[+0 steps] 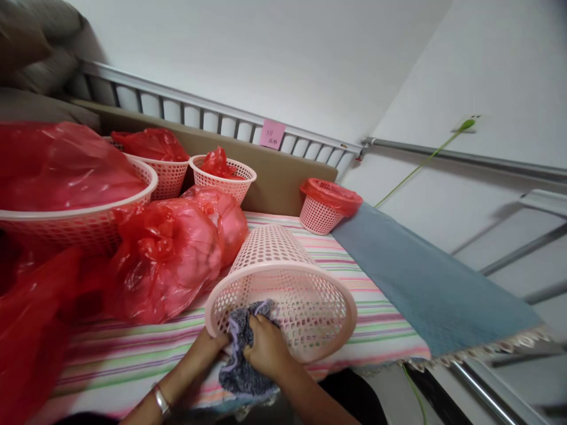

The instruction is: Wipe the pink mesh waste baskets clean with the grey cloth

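A pink perforated plastic basket [274, 268] lies on its side on the striped sheet, its wide mouth facing me. My right hand [268, 345] is closed on a bunched grey cloth [248, 378] with a lilac edge, at the lower left of the basket's mouth. Part of the cloth reaches inside the rim and the rest hangs down over the sheet's edge. My left hand [217, 342] grips the rim at its lower left; the cloth hides some of its fingers. A silver bangle sits on the left wrist.
Knotted red plastic bags [177, 254] lie to the left. Behind them stand pink baskets with red bags, including a small one [228, 183] and a large one [88, 227]. Another basket with a red liner [321, 212] is at the back. A blue mat [411, 283] borders the striped sheet [376, 319].
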Motion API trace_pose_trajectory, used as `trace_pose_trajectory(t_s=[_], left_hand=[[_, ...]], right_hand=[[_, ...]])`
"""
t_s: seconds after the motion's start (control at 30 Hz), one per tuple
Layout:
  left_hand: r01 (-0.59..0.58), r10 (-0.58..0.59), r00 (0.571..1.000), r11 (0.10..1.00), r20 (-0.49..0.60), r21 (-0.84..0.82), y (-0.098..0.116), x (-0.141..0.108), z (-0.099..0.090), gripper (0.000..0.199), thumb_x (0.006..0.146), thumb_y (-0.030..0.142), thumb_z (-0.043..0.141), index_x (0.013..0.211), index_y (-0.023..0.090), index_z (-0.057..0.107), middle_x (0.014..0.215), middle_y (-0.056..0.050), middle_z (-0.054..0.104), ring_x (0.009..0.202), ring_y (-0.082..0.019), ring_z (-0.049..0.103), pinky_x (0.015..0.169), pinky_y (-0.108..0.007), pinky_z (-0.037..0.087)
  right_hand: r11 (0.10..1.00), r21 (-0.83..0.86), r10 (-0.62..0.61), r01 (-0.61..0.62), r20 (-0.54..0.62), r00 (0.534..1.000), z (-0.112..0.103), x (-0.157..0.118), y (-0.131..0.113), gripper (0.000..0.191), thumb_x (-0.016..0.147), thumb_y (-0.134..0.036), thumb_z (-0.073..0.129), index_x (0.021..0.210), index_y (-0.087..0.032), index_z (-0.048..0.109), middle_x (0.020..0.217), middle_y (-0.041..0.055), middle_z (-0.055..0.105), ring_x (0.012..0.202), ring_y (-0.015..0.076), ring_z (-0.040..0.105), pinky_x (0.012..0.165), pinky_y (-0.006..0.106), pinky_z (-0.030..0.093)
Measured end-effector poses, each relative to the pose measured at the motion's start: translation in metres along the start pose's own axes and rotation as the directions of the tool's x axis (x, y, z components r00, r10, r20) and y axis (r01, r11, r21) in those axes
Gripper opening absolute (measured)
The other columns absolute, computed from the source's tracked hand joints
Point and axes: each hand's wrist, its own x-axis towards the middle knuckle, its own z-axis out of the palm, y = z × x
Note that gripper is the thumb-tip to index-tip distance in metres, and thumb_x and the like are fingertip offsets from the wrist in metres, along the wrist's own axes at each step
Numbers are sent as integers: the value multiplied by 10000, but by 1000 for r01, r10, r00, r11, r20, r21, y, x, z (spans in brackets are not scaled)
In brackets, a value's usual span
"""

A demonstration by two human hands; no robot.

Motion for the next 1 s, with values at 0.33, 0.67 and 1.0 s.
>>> trace_pose_trajectory(t_s=[0.33,0.67,1.0], left_hand=[[-203,203,978,979,48,-18,-3,5,-17,668,695,559,637,1217,150,556,1275,-146,597,1197,-311,519,1035,-417,382],[-133,132,991,991,17,24,-5,-1,3,676,764,503,579,1299,103,481,1344,-164,528,1252,-306,468,1068,-409,351],[-154,155,987,988,-42,23,-13,1,6,587,760,430,581,1246,105,530,1337,-165,535,1263,-303,456,1091,-424,315]], right_hand=[[996,85,2,-4,20,1000,-40,52,27,391,598,-199,578,987,-215,611,926,32,686,829,204,637,718,270,465],[991,-4,126,-132,-251,960,-10,158,47,376,872,-297,397,1180,-176,576,1296,127,528,1321,309,294,1084,494,143],[981,-5,194,-196,-112,975,0,100,27,454,701,-199,524,1149,-139,558,1084,141,640,1034,282,574,884,387,424]])
